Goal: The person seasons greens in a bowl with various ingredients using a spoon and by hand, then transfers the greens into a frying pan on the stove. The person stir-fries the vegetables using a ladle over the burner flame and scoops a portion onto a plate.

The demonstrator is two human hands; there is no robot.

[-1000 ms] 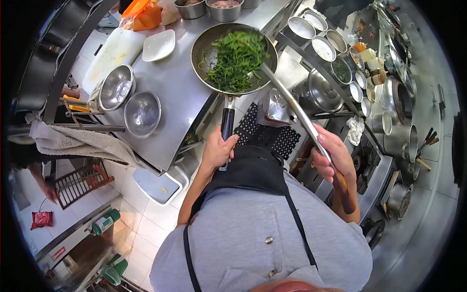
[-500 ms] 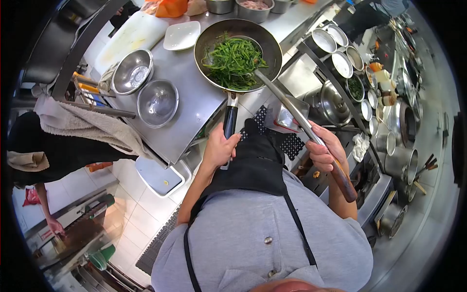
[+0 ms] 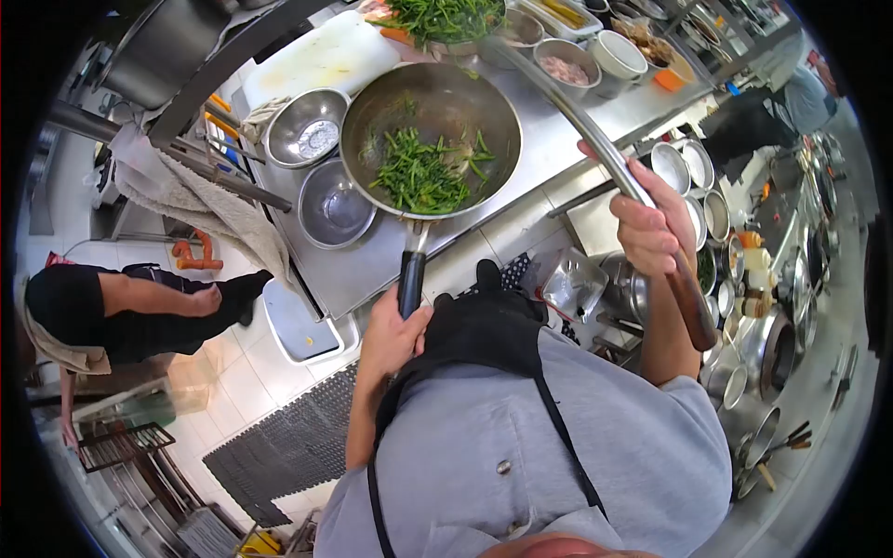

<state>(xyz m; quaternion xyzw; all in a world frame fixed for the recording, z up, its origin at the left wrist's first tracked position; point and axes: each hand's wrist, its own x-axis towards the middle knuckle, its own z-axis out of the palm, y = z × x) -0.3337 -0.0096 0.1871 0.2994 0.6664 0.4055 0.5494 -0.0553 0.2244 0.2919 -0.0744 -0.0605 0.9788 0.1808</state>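
Note:
My left hand (image 3: 394, 337) is wrapped round the black handle of a frying pan (image 3: 502, 139), which is held up over the near edge of the steel counter. Part of the cut green vegetables (image 3: 414, 172) lies in the pan. My right hand (image 3: 654, 223) grips a ladle (image 3: 586, 126) by its long metal shaft, near the wooden end. A heap of the same greens (image 3: 446, 17) sits at the ladle's far end, beyond the pan. Those greens hide the ladle's bowl, and whether they touch anything underneath I cannot tell.
Two steel bowls (image 3: 337, 205) and a white cutting board (image 3: 321, 58) are on the counter (image 3: 558, 149). A pot of pinkish raw meat (image 3: 569, 71) stands at the back. Another person (image 3: 121, 307) is at the left. Several seasoning containers (image 3: 693, 163) line the right.
The ladle has lifted a heap of greens out of the pan and carried it forward, leaving a smaller portion behind. The pan has shifted slightly left in view. The person at the left has moved.

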